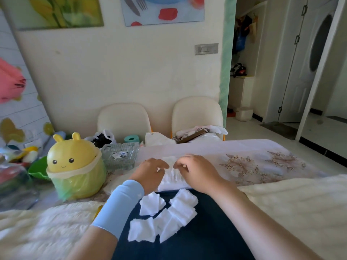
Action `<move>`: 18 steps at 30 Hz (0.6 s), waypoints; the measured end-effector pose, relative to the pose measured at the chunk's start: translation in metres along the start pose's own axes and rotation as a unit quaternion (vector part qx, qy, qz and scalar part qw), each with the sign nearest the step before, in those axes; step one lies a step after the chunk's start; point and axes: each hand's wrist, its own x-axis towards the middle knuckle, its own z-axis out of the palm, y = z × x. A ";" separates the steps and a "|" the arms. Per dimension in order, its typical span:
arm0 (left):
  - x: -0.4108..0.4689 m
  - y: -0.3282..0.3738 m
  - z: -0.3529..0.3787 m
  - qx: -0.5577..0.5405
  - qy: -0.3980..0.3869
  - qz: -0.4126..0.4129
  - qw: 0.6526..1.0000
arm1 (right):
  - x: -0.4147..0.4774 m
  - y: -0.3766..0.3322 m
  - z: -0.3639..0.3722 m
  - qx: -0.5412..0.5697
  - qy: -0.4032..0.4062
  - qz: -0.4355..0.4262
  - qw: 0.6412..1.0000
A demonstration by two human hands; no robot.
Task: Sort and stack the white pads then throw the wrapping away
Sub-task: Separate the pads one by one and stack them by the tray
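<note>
While loose white pads (pixel 165 214) lie on the dark cloth (pixel 197 241) below the table's (pixel 244 147) near edge, the left hand (pixel 153 170) and right hand (pixel 195 169) pinch a row of pads (pixel 171 175) at that edge.

Single head-worn view, facing forward and down, close over table (pixel 244 147) edge

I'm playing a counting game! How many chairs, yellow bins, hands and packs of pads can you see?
Chairs: 2
Yellow bin: 1
Hands: 2 (left hand, right hand)
Pack of pads: 1, gripped by both hands
Total: 6
</note>
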 end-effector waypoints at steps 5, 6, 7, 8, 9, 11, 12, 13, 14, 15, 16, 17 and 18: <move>-0.040 -0.029 -0.008 0.043 -0.001 -0.079 0.996 | -0.008 -0.050 0.018 -0.026 -0.102 0.007 0.994; -0.046 -0.036 -0.005 0.049 -0.019 -0.104 0.993 | -0.008 -0.059 0.024 -0.067 -0.106 0.021 0.992; -0.050 -0.041 -0.002 0.043 -0.038 -0.129 0.990 | -0.008 -0.066 0.029 -0.114 -0.105 0.039 0.987; -0.054 -0.046 0.001 0.031 -0.051 -0.147 0.987 | -0.009 -0.072 0.035 -0.153 -0.110 0.060 0.980; -0.057 -0.050 0.003 0.018 -0.054 -0.155 0.986 | -0.009 -0.077 0.041 -0.176 -0.120 0.080 0.974; -0.062 -0.055 0.005 -0.007 -0.041 -0.158 0.987 | -0.010 -0.086 0.050 -0.191 -0.147 0.111 0.964; -0.065 -0.056 0.006 -0.028 -0.031 -0.162 0.986 | -0.011 -0.089 0.053 -0.191 -0.155 0.121 0.962; -0.067 -0.057 0.006 -0.052 -0.024 -0.165 0.985 | -0.011 -0.090 0.055 -0.185 -0.152 0.124 0.963; -0.069 -0.058 0.006 -0.075 -0.021 -0.166 0.983 | -0.011 -0.091 0.058 -0.176 -0.144 0.123 0.966; -0.071 -0.059 0.007 -0.094 -0.021 -0.162 0.982 | -0.011 -0.090 0.059 -0.158 -0.133 0.123 0.971; -0.073 -0.060 0.007 -0.111 -0.020 -0.160 0.981 | -0.012 -0.089 0.060 -0.129 -0.127 0.124 0.976; -0.074 -0.060 0.007 -0.130 -0.013 -0.157 0.979 | -0.013 -0.087 0.060 -0.088 -0.124 0.131 0.980; -0.075 -0.060 0.007 -0.149 -0.001 -0.156 0.976 | -0.014 -0.083 0.059 -0.034 -0.118 0.141 0.982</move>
